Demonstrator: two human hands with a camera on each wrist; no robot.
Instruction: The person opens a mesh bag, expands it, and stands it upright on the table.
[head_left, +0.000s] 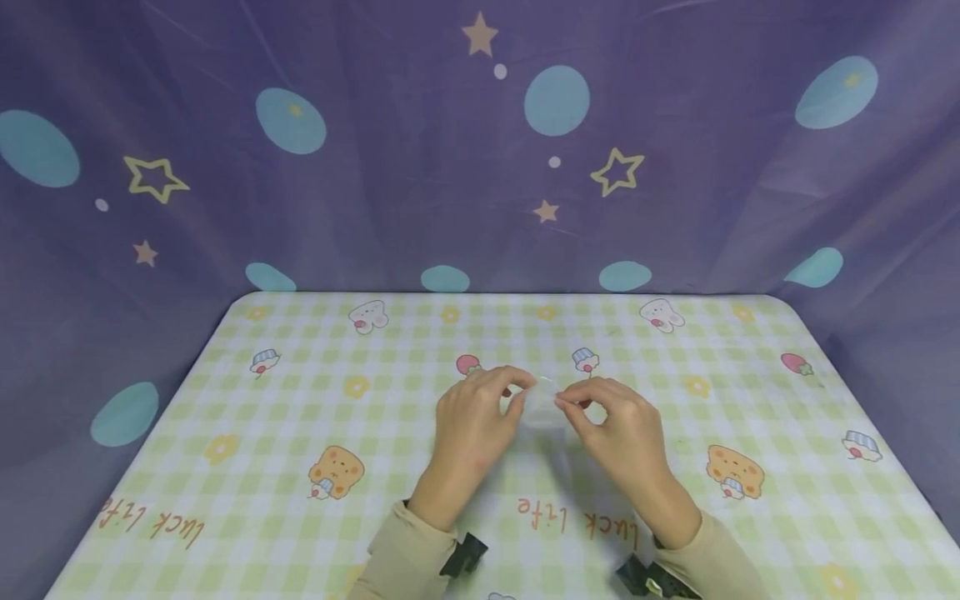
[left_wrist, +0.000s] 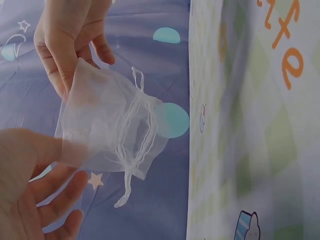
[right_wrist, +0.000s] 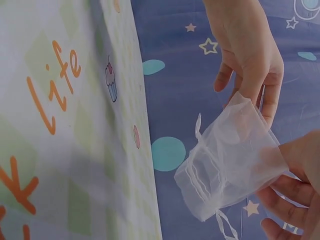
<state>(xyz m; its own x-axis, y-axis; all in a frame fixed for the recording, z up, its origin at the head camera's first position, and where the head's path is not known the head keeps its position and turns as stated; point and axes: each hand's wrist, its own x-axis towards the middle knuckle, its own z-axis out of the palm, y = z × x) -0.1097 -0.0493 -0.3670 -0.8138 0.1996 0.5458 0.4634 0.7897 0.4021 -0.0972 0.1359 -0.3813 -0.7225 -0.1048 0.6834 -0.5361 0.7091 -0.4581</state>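
A small sheer white drawstring pouch [head_left: 542, 408] hangs between the two hands above the table. My left hand [head_left: 476, 421] pinches one of its corners between thumb and fingers. The opposite corner is pinched by my right hand [head_left: 621, 425]. Seen from the left wrist, the pouch [left_wrist: 95, 122] is see-through, with the gathered drawstring [left_wrist: 131, 132] at the end away from the hands and cord loops dangling from both sides. The right wrist view shows the same pouch [right_wrist: 240, 155] spread fairly flat, fingers visible through the mesh.
A table [head_left: 420, 467] with a green-and-white checked cover, printed with cartoon pictures and lettering, lies below the hands. Behind it hangs a purple curtain [head_left: 420, 183] with stars and teal spots. Dark wrist devices [head_left: 465, 556] sit at both sleeve cuffs.
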